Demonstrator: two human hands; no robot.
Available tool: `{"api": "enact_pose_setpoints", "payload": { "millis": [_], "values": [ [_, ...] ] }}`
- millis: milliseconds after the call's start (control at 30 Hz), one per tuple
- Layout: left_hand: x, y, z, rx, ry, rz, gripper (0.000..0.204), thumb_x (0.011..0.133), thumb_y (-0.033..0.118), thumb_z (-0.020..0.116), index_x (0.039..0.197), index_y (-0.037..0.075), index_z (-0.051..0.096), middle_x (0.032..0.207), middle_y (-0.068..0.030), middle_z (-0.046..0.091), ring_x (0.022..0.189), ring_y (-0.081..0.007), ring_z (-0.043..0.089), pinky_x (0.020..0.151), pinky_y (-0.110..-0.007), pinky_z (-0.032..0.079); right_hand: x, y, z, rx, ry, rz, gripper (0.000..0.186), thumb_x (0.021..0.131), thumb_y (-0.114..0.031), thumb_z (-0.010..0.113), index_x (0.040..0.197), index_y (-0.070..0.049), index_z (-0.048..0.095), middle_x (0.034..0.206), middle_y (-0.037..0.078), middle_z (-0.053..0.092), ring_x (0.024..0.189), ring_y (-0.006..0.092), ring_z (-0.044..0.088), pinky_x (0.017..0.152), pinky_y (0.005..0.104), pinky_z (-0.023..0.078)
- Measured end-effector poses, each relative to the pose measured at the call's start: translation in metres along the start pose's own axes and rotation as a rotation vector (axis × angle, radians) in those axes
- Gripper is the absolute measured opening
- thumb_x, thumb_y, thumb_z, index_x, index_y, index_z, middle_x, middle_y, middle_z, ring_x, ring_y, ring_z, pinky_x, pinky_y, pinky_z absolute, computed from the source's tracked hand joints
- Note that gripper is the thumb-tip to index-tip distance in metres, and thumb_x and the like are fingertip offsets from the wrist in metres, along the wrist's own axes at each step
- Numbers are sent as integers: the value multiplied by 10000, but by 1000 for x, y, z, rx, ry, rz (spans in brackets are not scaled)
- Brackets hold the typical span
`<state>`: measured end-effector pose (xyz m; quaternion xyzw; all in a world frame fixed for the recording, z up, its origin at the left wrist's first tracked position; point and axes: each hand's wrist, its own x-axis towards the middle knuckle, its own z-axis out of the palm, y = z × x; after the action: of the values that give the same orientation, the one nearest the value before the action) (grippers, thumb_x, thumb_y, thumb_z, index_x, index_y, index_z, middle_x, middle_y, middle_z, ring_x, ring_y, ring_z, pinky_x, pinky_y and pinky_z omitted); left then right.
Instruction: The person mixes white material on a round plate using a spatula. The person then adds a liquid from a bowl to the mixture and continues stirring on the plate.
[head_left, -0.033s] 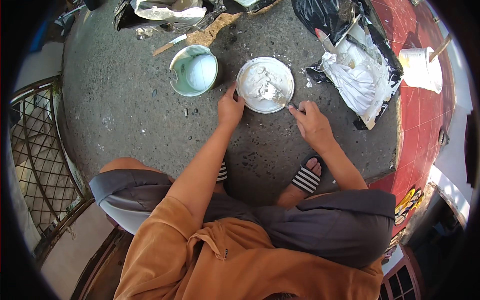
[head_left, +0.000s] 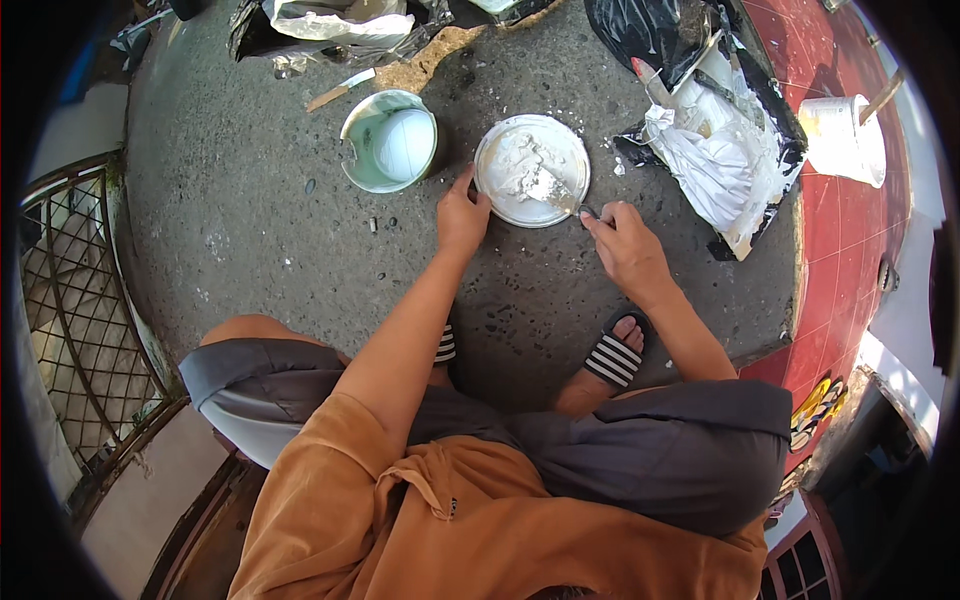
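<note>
A round white bucket lid or shallow tub (head_left: 490, 205) stands on the concrete in front of me, with lumpy white paste (head_left: 528, 168) in its middle. At its left rim, my left hand (head_left: 463, 216) grips the edge, thumb and fingers on the side. My right hand (head_left: 628, 247) is closed round the dark handle of a scraper (head_left: 570, 205) at the lower right rim. The scraper's blade reaches into the paste and is smeared with it, so its outline is partly hidden. Left of the lid is a pale green bucket (head_left: 362, 170) with a chipped rim and whitish contents.
A knife with a wooden handle (head_left: 327, 97) lies beyond the bucket. Torn bags (head_left: 340, 35) are at the back. To the right sit a white powder bag (head_left: 700, 165) and black plastic (head_left: 635, 40). A white pail (head_left: 843, 145) with a stick stands on red tiles (head_left: 825, 240).
</note>
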<state>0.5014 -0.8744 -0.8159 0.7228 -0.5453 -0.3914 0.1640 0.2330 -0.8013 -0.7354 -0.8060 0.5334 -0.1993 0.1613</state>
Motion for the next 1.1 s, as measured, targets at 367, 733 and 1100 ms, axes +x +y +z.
{"api": "enact_pose_setpoints", "payload": {
  "millis": [367,733,1100],
  "values": [
    [-1,7,1,13,3,-4,569,830,129,656,1395,99,589,859,-153,693,823,-315,675,832,-428,541,-1,-10,-11,-8,-46,-85,330,835,-35,689,1162,-71,673,998,76,550,892,262,603,668,373,538],
    [-2,7,-1,-25,-35,-61,572,846,126,654,1412,100,573,883,-151,699,836,-303,682,827,-419,545,41,1,-49,78,-49,-32,344,783,-13,722,1124,-38,685,971,83,547,887,263,607,722,380,522],
    [3,2,6,-58,-29,-57,577,829,122,657,1401,106,586,902,-165,689,853,-318,676,847,-427,541,95,-6,-30,-56,-234,-67,212,845,-63,659,1038,18,690,1041,162,569,975,330,629,852,455,528]
  ]
}}
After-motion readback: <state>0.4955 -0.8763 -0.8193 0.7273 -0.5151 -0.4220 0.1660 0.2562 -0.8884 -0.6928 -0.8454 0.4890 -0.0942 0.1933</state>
